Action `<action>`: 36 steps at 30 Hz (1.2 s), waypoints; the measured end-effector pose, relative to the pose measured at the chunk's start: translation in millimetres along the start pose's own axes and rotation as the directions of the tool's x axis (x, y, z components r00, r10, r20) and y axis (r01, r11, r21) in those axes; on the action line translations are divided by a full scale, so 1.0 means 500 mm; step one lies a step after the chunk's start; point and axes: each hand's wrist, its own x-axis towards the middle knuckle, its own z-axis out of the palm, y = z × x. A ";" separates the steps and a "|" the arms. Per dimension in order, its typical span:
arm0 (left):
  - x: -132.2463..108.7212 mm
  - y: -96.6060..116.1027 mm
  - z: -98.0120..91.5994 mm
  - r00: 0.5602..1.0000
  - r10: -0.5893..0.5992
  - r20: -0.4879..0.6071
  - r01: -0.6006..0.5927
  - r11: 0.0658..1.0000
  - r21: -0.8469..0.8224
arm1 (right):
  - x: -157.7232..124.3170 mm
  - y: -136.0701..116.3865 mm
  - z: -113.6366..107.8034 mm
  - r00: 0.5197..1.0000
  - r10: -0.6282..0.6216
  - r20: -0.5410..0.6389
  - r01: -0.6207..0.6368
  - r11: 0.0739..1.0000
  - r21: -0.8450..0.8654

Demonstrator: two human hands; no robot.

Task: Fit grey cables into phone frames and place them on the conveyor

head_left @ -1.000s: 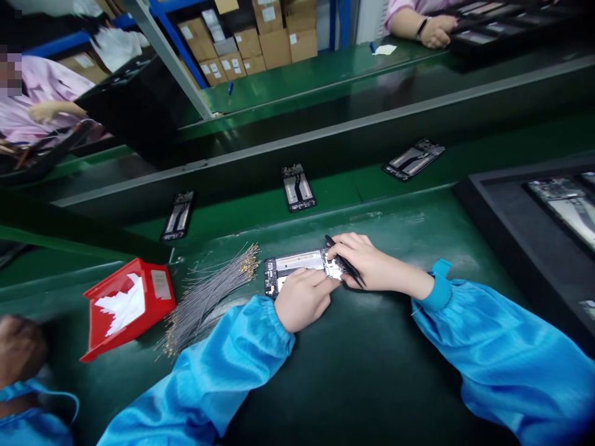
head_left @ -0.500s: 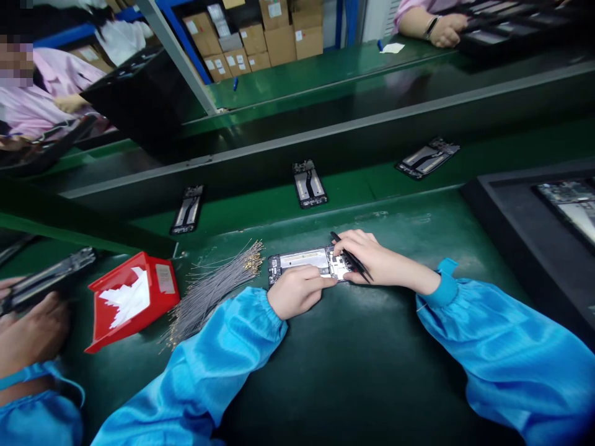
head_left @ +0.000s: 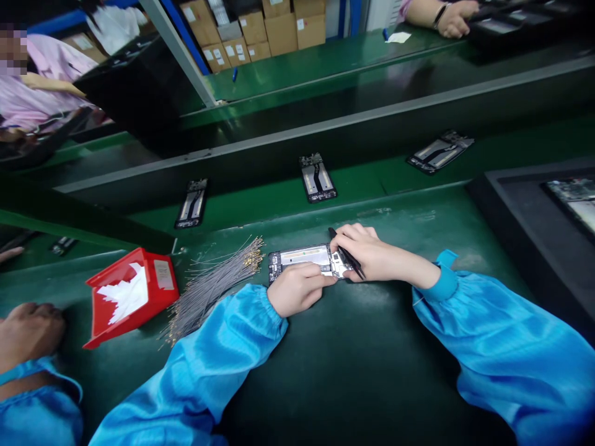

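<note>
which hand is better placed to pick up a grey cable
Probably the left hand: it is nearer the grey cables and shows no tool, though it rests on the opened phone. The right hand is farther off and holds black tweezers.

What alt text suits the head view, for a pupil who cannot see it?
A person's left hand and right hand touch an opened phone on a green bench, the right also holding black tweezers. To the left lie thin grey cables and a red bin of white pieces; farther back are more opened phones.
</note>
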 end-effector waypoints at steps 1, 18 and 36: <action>0.001 0.001 -0.001 1.000 0.002 -0.001 -0.002 1.000 0.002 | 0.000 0.000 0.000 1.000 0.000 -0.002 0.000 1.000 0.000; 0.004 0.007 -0.004 0.991 -0.115 -0.069 0.101 0.980 -0.173 | 0.012 -0.006 0.007 0.999 0.020 -0.029 -0.021 0.998 -0.055; 0.007 0.000 -0.001 0.997 -0.067 -0.031 0.060 0.978 -0.202 | 0.060 -0.028 -0.033 0.968 0.074 0.238 -0.029 0.982 -0.188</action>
